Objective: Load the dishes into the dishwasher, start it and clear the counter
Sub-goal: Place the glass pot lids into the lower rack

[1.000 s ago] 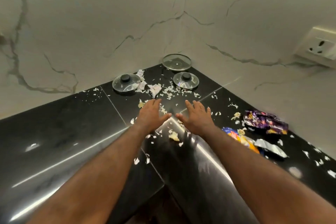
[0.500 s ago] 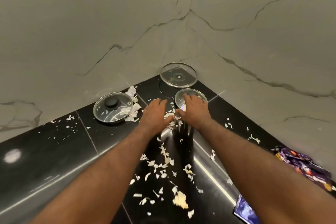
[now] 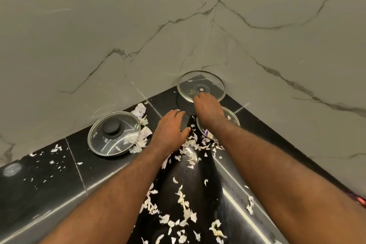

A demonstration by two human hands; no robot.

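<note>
Our right hand (image 3: 208, 112) touches the glass lid (image 3: 210, 80) just beyond it, grip unclear, left hand (image 3: 170, 127) flat and empty alongside; slick glass could slip and crack on the counter (image 3: 49, 184).

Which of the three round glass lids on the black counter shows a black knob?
The round glass lid at far left. The corner lid shows only a small metal centre; the third is mostly hidden under the right forearm.
</note>
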